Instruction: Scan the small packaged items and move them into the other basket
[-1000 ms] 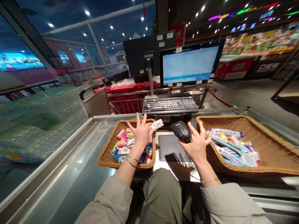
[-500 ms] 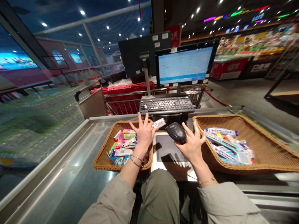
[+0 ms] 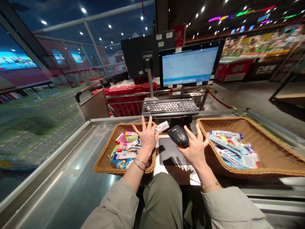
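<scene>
My left hand is raised over the left wicker basket, pinching a small flat packet between thumb and forefinger while the other fingers spread. My right hand grips a black handheld barcode scanner, its head turned toward the packet, with the outer fingers fanned out. The left basket holds several small colourful packets. Between the baskets lies a dark pad on the counter.
A right wicker basket holds several toothbrush-like packs. Behind stand a black keyboard, a lit monitor and a second screen's back. A steel counter runs left. A red shopping cart sits beyond.
The scanner in my right hand has moved a little left, closer to the packet. My left hand has stayed almost still with the packet.
</scene>
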### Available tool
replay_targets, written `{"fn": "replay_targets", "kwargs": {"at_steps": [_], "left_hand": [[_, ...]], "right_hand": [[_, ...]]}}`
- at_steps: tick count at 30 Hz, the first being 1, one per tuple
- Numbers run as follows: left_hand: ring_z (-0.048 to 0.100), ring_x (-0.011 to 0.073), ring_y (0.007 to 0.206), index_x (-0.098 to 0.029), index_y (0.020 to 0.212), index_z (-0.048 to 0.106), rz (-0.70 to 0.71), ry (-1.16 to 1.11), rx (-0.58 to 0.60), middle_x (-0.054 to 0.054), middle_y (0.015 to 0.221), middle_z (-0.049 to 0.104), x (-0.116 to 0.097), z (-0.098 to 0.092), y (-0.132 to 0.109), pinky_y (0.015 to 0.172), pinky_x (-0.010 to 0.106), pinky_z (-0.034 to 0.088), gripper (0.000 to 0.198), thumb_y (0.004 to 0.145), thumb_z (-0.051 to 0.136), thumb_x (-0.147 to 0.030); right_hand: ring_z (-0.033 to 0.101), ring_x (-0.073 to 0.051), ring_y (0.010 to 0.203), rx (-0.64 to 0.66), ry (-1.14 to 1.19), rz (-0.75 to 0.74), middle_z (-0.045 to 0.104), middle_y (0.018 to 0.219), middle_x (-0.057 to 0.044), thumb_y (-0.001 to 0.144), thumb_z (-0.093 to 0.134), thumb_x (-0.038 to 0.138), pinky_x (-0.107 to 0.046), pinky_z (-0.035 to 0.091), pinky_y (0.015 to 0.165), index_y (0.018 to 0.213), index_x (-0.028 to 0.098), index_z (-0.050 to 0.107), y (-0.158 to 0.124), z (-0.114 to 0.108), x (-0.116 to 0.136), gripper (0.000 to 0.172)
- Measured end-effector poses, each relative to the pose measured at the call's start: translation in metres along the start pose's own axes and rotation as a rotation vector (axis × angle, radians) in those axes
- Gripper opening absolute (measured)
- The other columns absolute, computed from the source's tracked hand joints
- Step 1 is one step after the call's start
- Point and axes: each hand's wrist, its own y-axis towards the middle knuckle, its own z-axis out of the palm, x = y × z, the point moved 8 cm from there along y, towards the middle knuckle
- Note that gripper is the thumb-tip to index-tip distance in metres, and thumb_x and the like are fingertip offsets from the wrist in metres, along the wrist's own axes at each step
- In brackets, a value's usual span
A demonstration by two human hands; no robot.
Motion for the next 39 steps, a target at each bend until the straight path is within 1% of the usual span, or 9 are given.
{"fn": "replay_targets", "kwargs": {"at_steps": [5, 10, 14, 21, 27, 31, 34, 39], "left_hand": [[0.013, 0.0413, 0.158, -0.030, 0.118, 0.072, -0.005, -0.019, -0.004, 0.005, 0.163, 0.039, 0.0008, 0.0022, -0.0013, 0.115, 0.080, -0.017, 0.030, 0.092, 0.067, -0.043], [0.017, 0.0420, 0.157, -0.030, 0.117, 0.073, -0.002, -0.024, -0.021, 0.006, 0.162, 0.042, 0.0009, 0.0023, -0.0018, 0.114, 0.079, -0.019, 0.029, 0.091, 0.068, -0.041], [0.017, 0.0421, 0.157, -0.030, 0.118, 0.073, -0.002, -0.015, -0.021, 0.006, 0.162, 0.041, 0.0007, 0.0018, -0.0019, 0.114, 0.079, -0.019, 0.029, 0.091, 0.068, -0.041], [0.016, 0.0421, 0.158, -0.030, 0.119, 0.073, -0.015, -0.032, -0.004, 0.006, 0.163, 0.040, 0.0019, 0.0034, -0.0017, 0.114, 0.081, -0.016, 0.031, 0.091, 0.068, -0.041], [0.016, 0.0417, 0.158, -0.030, 0.119, 0.072, -0.013, -0.023, -0.005, 0.006, 0.162, 0.040, 0.0023, 0.0054, -0.0018, 0.115, 0.079, -0.018, 0.031, 0.091, 0.068, -0.042], [0.015, 0.0408, 0.158, -0.030, 0.120, 0.072, -0.018, -0.014, 0.007, 0.004, 0.163, 0.039, 0.0025, 0.0065, -0.0020, 0.114, 0.079, -0.020, 0.031, 0.092, 0.067, -0.042], [0.013, 0.0398, 0.159, -0.030, 0.121, 0.071, -0.027, -0.025, 0.026, 0.004, 0.164, 0.038, 0.0023, 0.0070, -0.0017, 0.114, 0.079, -0.019, 0.031, 0.093, 0.065, -0.042], [0.013, 0.0412, 0.158, -0.030, 0.120, 0.072, -0.034, -0.039, 0.025, 0.006, 0.162, 0.041, 0.0012, 0.0044, -0.0012, 0.114, 0.080, -0.018, 0.031, 0.091, 0.067, -0.041]], "right_hand": [[0.034, -0.041, 0.150, 0.012, 0.003, 0.000, 0.070, 0.133, -0.007, 0.077, 0.067, 0.035, -0.075, 0.009, 0.118, 0.078, 0.024, 0.073, -0.0006, 0.0003, 0.0010, 0.013], [0.034, -0.040, 0.150, 0.025, 0.016, -0.007, 0.070, 0.134, -0.005, 0.077, 0.068, 0.034, -0.075, 0.008, 0.119, 0.080, 0.023, 0.073, -0.0004, 0.0006, 0.0026, 0.012], [0.035, -0.041, 0.150, 0.034, 0.021, -0.012, 0.070, 0.133, -0.004, 0.077, 0.069, 0.034, -0.075, 0.009, 0.118, 0.082, 0.024, 0.073, -0.0004, 0.0013, 0.0033, 0.013], [0.033, -0.039, 0.151, 0.042, 0.012, -0.017, 0.072, 0.131, -0.005, 0.076, 0.067, 0.034, -0.073, 0.009, 0.119, 0.084, 0.024, 0.073, -0.0015, 0.0030, 0.0035, 0.015], [0.035, -0.041, 0.150, 0.032, 0.018, -0.028, 0.072, 0.131, -0.005, 0.076, 0.067, 0.034, -0.075, 0.011, 0.118, 0.081, 0.023, 0.073, -0.0015, 0.0028, 0.0040, 0.013], [0.037, -0.041, 0.149, 0.020, 0.015, -0.039, 0.073, 0.129, -0.007, 0.077, 0.066, 0.035, -0.075, 0.012, 0.117, 0.085, 0.023, 0.073, -0.0010, 0.0015, 0.0054, 0.016], [0.038, -0.042, 0.148, 0.022, 0.010, -0.042, 0.074, 0.126, -0.008, 0.077, 0.066, 0.035, -0.075, 0.013, 0.117, 0.087, 0.023, 0.074, -0.0007, 0.0015, 0.0058, 0.018], [0.038, -0.041, 0.148, 0.031, 0.000, -0.033, 0.073, 0.129, -0.007, 0.076, 0.066, 0.035, -0.074, 0.011, 0.118, 0.082, 0.023, 0.073, -0.0009, 0.0018, 0.0038, 0.014]]}}
